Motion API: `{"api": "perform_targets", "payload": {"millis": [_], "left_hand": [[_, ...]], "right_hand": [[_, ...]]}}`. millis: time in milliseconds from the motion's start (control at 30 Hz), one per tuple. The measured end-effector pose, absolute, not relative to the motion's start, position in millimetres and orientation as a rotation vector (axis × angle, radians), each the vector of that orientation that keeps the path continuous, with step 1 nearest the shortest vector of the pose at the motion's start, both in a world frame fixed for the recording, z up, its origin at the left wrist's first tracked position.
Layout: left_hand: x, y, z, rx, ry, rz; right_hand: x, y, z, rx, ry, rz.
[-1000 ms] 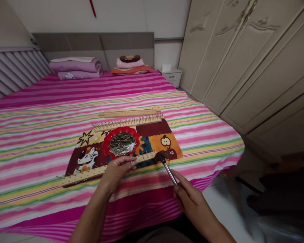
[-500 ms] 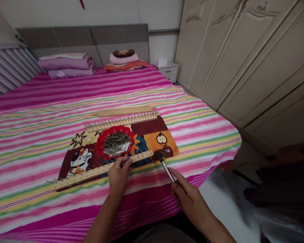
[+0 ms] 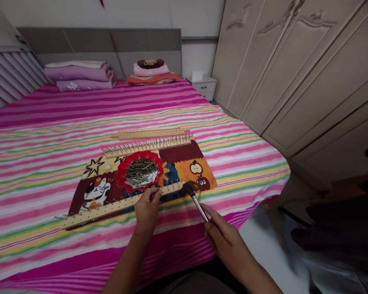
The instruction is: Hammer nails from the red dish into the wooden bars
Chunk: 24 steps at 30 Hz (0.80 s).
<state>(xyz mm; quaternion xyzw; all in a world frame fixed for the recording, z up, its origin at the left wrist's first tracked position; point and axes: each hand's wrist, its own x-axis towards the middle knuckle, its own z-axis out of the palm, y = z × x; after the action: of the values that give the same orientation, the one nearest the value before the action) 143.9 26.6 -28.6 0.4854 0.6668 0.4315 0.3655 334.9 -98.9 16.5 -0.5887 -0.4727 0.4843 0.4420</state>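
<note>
My right hand (image 3: 226,234) is closed around the handle of a hammer (image 3: 199,207); its dark head hangs just past the right end of a wooden strip (image 3: 110,209). Thumb and fingertips of my left hand (image 3: 147,206) are pinched together at the strip's far edge, right of its middle. What they hold is too small to make out. Thin nails stand along the strip's far row, and small holes dot its face. Just beyond my left hand sits a red scalloped bowl (image 3: 121,179) with a heap of loose nails (image 3: 141,171).
A patterned mat (image 3: 186,153) lies beneath the bowl and strip on the striped bedspread (image 3: 248,151). Behind the bowl lies a second strip (image 3: 150,145) bristling with upright nails, with bare wooden strips (image 3: 150,133) beyond. Folded bedding (image 3: 79,75) rests by the headboard. A wardrobe (image 3: 294,73) stands right.
The hammer head has shifted slightly left, toward the strip's end. My left hand has moved a little to the right along the strip, still pinched.
</note>
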Motion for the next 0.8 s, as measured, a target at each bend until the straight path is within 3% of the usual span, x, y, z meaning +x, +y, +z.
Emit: {"api": "perform_targets", "payload": {"millis": [333, 800], "left_hand": [[148.5, 25.4, -47.5, 1.856, 1.759, 1.211], [151.7, 24.2, -46.0, 2.096, 1.757, 1.203]], "right_hand": [[327.4, -91.2, 21.0, -1.501, -1.282, 1.207], [304.9, -63.0, 31.4, -1.417, -1.596, 1.077]]}}
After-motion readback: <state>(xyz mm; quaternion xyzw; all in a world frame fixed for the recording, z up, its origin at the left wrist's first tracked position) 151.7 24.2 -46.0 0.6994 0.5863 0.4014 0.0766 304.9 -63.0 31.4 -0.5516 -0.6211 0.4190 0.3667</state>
